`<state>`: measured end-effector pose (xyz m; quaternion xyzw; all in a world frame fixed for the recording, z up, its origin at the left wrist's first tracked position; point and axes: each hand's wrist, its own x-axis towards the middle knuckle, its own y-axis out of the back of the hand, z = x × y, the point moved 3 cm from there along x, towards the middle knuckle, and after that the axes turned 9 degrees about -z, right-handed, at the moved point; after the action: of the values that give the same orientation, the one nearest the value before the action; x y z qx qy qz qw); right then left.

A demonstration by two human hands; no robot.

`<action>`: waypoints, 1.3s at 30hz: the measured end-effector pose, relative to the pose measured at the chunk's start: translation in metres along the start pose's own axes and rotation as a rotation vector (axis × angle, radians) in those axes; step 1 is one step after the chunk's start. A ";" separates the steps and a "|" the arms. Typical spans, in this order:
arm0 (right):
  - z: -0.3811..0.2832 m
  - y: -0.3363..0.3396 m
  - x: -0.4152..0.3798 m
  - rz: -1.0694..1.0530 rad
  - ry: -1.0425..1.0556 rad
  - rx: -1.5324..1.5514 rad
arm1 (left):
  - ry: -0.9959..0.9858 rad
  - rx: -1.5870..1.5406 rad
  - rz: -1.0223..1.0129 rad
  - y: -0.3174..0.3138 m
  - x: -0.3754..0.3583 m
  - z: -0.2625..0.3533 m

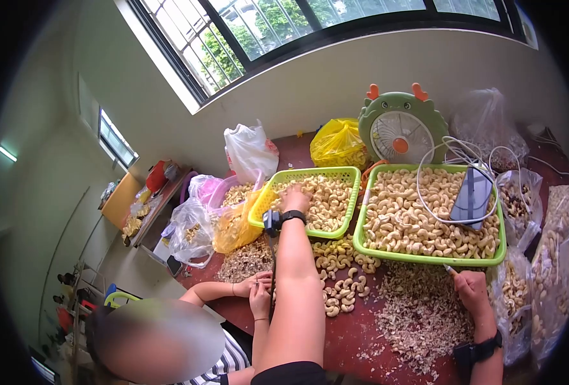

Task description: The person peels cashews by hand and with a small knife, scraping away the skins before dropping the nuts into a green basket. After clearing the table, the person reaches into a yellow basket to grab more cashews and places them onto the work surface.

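My left hand [294, 197] reaches into the left green-rimmed basket [355, 208], its fingers spread on the pale cashews [326, 202] there. A dark strap with a small device circles that wrist. My right hand [472, 292] is closed in a fist beside the right green basket [425, 258], around what looks like a small knife [450, 270]; only a short tip shows. Under this hand's left side lies a heap of cashew skin flakes [419, 314]. Loose cashews [345, 293] lie on the red table [345, 337] between the two arms.
A phone [474, 199] with a white cable lies on the right basket's cashews. Behind stands a green fan [400, 125] beside a yellow bag [339, 142]. Bags of nuts [551, 282] line the right edge. At left, another person's hands [257, 289] work close to my left arm.
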<state>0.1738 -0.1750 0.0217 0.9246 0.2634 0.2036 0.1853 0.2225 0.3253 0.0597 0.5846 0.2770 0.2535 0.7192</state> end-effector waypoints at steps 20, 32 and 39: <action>-0.012 -0.001 0.004 -0.107 -0.156 0.000 | 0.057 -0.559 -0.290 -0.004 0.011 -0.002; -0.006 0.001 0.002 -0.084 -0.127 -0.020 | -0.201 -0.117 0.419 0.008 0.077 -0.043; -0.003 -0.001 0.002 -0.063 -0.128 -0.026 | -0.037 0.028 0.581 0.024 0.074 -0.034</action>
<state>0.1732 -0.1725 0.0239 0.9244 0.2774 0.1416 0.2200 0.2507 0.4042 0.0699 0.6539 0.0885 0.4343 0.6131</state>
